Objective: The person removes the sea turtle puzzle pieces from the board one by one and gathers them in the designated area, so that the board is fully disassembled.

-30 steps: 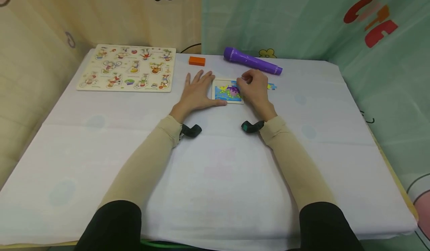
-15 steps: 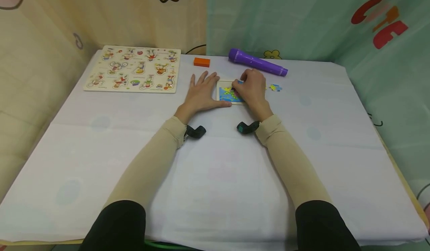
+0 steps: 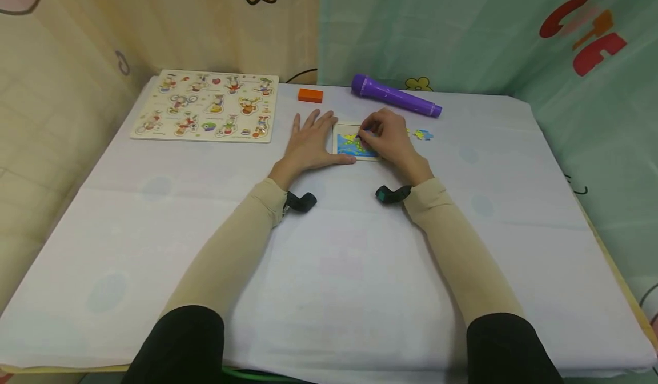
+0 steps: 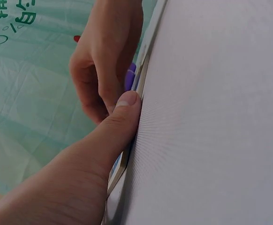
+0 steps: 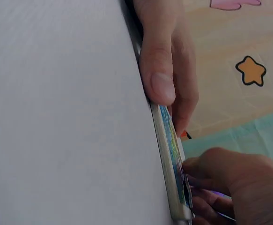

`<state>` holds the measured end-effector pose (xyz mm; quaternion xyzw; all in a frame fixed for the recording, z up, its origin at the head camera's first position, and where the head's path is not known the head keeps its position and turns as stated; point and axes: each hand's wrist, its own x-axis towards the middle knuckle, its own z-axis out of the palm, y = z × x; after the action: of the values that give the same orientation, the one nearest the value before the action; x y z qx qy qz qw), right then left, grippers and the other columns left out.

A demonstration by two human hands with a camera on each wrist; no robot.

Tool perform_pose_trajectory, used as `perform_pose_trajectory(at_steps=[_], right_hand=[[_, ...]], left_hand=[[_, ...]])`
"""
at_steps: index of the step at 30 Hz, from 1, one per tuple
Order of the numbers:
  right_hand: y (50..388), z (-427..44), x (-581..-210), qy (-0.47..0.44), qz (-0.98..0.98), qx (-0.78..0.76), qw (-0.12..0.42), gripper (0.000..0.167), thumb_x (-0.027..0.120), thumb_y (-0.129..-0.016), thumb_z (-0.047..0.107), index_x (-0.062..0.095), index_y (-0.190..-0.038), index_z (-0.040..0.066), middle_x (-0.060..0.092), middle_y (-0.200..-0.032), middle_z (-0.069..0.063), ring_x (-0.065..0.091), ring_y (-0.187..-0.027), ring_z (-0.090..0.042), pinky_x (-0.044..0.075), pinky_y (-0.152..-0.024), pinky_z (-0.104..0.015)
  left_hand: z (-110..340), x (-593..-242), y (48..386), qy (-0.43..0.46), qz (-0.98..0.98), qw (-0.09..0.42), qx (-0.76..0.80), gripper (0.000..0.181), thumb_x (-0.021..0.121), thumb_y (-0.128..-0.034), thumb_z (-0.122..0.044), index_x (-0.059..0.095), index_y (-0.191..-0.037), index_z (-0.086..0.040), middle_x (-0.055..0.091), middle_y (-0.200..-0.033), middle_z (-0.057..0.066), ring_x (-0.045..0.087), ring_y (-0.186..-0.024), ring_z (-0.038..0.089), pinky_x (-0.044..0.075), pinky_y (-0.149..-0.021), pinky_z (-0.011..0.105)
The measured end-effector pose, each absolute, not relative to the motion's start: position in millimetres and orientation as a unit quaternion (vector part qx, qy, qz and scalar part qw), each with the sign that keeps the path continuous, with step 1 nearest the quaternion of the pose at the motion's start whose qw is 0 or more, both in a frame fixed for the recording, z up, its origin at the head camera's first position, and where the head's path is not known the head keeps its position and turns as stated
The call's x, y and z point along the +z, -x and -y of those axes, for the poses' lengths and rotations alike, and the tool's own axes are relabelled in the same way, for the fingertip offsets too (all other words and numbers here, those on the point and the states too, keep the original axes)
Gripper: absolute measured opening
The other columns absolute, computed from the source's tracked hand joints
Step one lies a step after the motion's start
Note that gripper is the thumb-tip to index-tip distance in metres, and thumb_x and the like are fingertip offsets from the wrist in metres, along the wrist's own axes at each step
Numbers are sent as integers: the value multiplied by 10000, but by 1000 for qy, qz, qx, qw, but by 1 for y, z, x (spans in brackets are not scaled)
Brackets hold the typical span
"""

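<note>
A small framed jigsaw puzzle [image 3: 345,144], blue and yellow with a pale border, lies flat on the table. My left hand [image 3: 307,147] rests at its left side, fingers spread, with the thumb along the near edge; in the left wrist view that thumb [image 4: 122,112] touches the frame. Over the puzzle's right part, my right hand [image 3: 390,138] has thumb and index finger together, pinching a puzzle piece at the surface. In the right wrist view a thin piece [image 5: 188,187] tilts up at these fingers. Most of it is hidden. Loose puzzle pieces [image 3: 424,135] lie right of the hand.
Behind the hands are a purple toy microphone [image 3: 396,96] and an orange block [image 3: 311,95]. A large picture board [image 3: 205,107] with cartoon animals lies at the back left. White cloth covers the table [image 3: 329,270]; curtains [image 3: 437,30] hang behind it.
My right hand has shifted slightly left over the puzzle, covering the purple part seen earlier. The left hand keeps its place at the frame. The head view has turned a little.
</note>
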<state>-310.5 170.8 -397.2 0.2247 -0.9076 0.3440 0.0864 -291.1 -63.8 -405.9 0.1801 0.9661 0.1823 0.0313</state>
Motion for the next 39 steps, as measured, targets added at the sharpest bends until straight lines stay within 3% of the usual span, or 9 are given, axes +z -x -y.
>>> perform_pose_trajectory(at_steps=[7, 13, 21, 29, 34, 39], right_hand=[[304, -187, -383, -258, 912, 317, -14, 331, 814, -928, 151, 743, -1229, 33, 691, -1176, -146, 634, -1084, -280, 526, -975, -427], [302, -187, -379, -258, 905, 335, -34, 363, 848, -910, 169, 735, -1232, 43, 693, -1176, -131, 628, -1061, -264, 525, -922, -392], [295, -207, -384, -214, 899, 380, 36, 370, 845, -890, 140, 731, -1225, 31, 690, -1171, -123, 647, -1043, -236, 588, -953, -415], [288, -269, -398, -133, 886, 425, 128, 381, 842, -882, 121, 736, -1237, 38, 678, -1207, -130, 638, -1057, -221, 559, -897, -209], [286, -300, -404, -98, 878, 439, 162, 398, 840, -887, 140, 733, -1262, 60, 671, -1233, -96, 634, -1074, -185, 557, -935, -211], [285, -322, -408, -52, 886, 426, 178, 373, 831, -890, 169, 749, -1240, 69, 644, -1158, -43, 606, -1025, -110, 522, -913, -166]], left_hand=[[64, -406, 290, -181, -966, 28, 183, 1197, 652, -781, -876, 277, -1676, -175, 190, -1775, 22, 24, -1659, 269, -116, -1306, 593], [63, -405, 290, -181, -965, 28, 185, 1192, 654, -782, -874, 284, -1672, -172, 193, -1774, 27, 25, -1659, 273, -112, -1306, 596], [63, -406, 289, -181, -965, 27, 189, 1188, 667, -783, -861, 282, -1672, -174, 191, -1774, 26, 28, -1659, 273, -117, -1308, 586], [65, -405, 289, -184, -964, 32, 190, 1183, 684, -791, -836, 272, -1676, -168, 175, -1778, 21, 18, -1660, 266, -133, -1304, 579], [65, -407, 289, -183, -963, 32, 194, 1191, 682, -786, -843, 270, -1678, -169, 170, -1779, 19, 14, -1660, 260, -136, -1304, 574], [65, -406, 290, -184, -963, 32, 193, 1202, 678, -781, -852, 265, -1679, -168, 165, -1780, 23, 9, -1660, 264, -143, -1303, 569]])
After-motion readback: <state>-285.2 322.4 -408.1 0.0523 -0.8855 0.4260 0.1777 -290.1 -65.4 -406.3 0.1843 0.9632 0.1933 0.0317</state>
